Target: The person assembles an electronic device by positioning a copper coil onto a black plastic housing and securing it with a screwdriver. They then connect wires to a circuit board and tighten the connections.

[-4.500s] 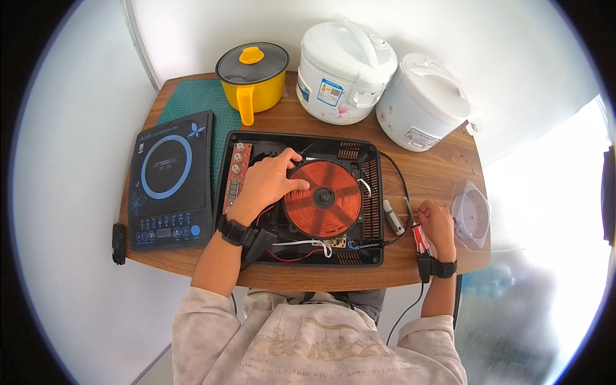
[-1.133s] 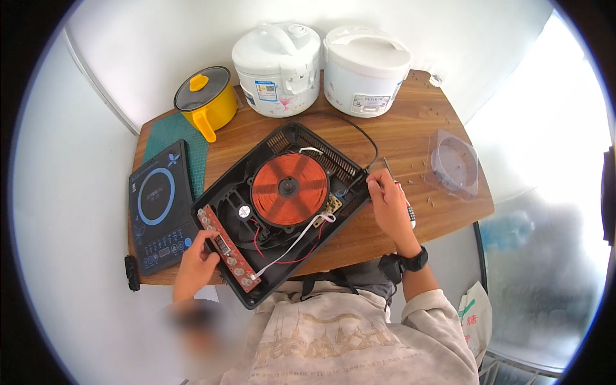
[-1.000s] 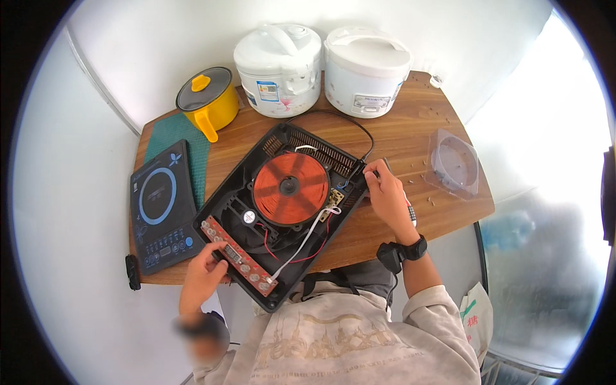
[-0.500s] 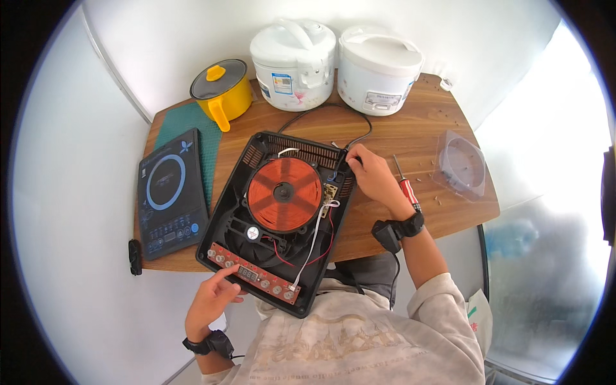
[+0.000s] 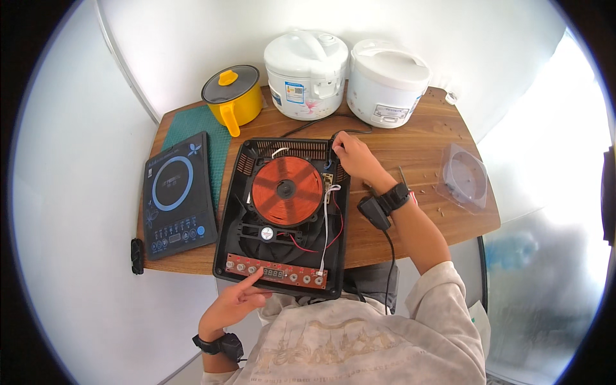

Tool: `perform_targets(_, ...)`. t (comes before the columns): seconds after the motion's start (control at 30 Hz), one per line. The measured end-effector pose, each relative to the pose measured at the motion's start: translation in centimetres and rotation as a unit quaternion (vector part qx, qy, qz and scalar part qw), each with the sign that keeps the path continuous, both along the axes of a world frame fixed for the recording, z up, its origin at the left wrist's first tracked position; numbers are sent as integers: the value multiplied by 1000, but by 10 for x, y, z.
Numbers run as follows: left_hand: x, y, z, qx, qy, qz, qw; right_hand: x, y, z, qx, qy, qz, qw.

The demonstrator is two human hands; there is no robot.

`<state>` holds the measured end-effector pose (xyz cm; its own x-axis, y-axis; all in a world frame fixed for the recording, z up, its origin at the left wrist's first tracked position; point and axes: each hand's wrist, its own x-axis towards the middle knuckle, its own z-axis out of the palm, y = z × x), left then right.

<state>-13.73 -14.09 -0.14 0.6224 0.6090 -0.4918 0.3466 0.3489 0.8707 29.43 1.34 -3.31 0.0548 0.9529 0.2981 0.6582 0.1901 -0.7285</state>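
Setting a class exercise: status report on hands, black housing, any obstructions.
Left hand at near edge of black housing, finger over red circuit board. Right hand at far right corner. Housing open, copper coil exposed. Cooktop panel crowds its left.

Open passage between rice cookers (image 5: 308, 80) and plastic tray (image 5: 467, 188), black casing (image 5: 337, 247) blocking the middle (right forearm (image 5: 414, 228) alongside)

Coil (image 5: 287, 190) in casing (image 5: 237, 200); cooktop panel (image 5: 174, 186) left, rice cookers (image 5: 307, 77) behind, tray (image 5: 464, 174) right

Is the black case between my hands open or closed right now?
Open. No cover lies over the black case: its copper-coloured coil and red circuit board show bare from above.
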Motion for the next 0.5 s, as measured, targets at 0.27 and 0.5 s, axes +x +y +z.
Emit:
perform_targets(0.27,28,9,6,-10,-13,-95,995,15,35,9,-46,-10,19,999)
perform_targets(0.5,47,13,4,-61,-24,-159,985,26,12,24,-52,88,-15,995)
